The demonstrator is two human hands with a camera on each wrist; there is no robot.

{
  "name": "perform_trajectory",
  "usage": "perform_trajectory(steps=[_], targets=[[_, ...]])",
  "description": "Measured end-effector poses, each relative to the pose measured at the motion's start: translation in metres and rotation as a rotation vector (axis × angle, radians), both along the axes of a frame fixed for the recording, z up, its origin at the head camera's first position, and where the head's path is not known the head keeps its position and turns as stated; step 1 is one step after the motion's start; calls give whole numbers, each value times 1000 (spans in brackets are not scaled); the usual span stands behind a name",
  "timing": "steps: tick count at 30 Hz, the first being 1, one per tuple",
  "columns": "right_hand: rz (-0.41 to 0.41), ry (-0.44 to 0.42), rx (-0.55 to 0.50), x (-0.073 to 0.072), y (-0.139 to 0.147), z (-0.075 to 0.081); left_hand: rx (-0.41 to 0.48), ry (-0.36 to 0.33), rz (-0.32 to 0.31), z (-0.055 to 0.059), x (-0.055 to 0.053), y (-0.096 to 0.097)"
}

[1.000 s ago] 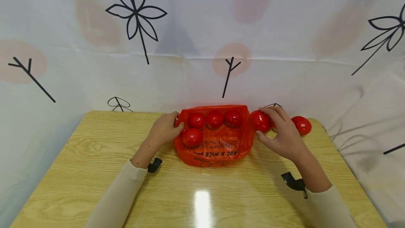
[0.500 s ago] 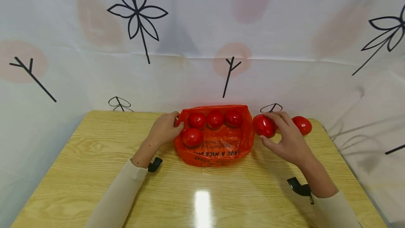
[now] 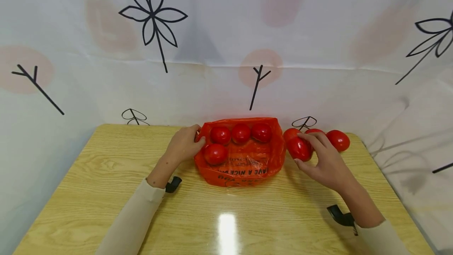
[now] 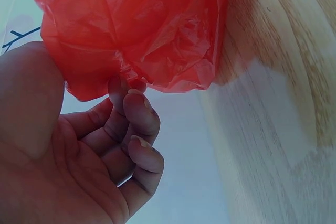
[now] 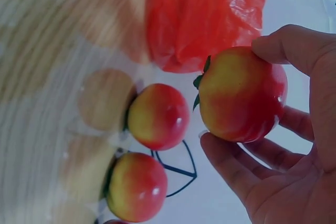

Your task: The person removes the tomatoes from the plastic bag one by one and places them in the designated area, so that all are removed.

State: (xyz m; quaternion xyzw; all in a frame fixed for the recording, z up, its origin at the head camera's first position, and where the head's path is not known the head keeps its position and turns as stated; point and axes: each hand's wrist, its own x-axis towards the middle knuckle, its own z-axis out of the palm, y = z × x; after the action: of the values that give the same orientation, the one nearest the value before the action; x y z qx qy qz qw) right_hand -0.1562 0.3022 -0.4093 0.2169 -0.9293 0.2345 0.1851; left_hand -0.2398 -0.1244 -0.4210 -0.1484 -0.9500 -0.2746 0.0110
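An orange-red plastic bag [image 3: 247,170] with printed lettering lies open on the table. Inside it are several red tomatoes [image 3: 216,154]. My left hand [image 3: 184,143] pinches the bag's left edge; the left wrist view shows its fingertips at the crumpled plastic [image 4: 142,30]. In my right hand [image 3: 327,164] a tomato [image 3: 300,148] is gripped between thumb and fingers, just right of the bag. Its green leafy top [image 5: 198,81] shows in the right wrist view. Behind it, loose tomatoes [image 3: 338,141] sit in a row; one [image 5: 158,116] is close to the bag.
The wooden table [image 3: 116,168] ends at a back edge against a white cloth [image 3: 212,89] with black plant drawings. Black wrist mounts [image 3: 341,215] stick out beneath both forearms. The loose tomatoes stand near the table's back right corner.
My right hand has moved right and toward me with the tomato, uncovering loose tomatoes behind it. The left hand and the bag have stayed in place.
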Motion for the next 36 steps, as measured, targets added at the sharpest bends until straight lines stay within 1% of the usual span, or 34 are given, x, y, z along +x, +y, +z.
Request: perform_trajectory(steps=[6, 13, 21, 28, 36], targets=[[4, -16, 20, 2, 5, -4, 2, -4, 6, 2, 0, 0], [7, -74, 47, 3, 7, -7, -2, -6, 6, 1, 0, 0], [30, -86, 74, 2, 10, -10, 1, -6, 1, 0, -1, 0], [31, -135, 83, 1, 10, -15, 2, -8, 1, 0, 0, 0], [9, -218, 102, 0, 10, -20, 9, -12, 4, -1, -1, -1]])
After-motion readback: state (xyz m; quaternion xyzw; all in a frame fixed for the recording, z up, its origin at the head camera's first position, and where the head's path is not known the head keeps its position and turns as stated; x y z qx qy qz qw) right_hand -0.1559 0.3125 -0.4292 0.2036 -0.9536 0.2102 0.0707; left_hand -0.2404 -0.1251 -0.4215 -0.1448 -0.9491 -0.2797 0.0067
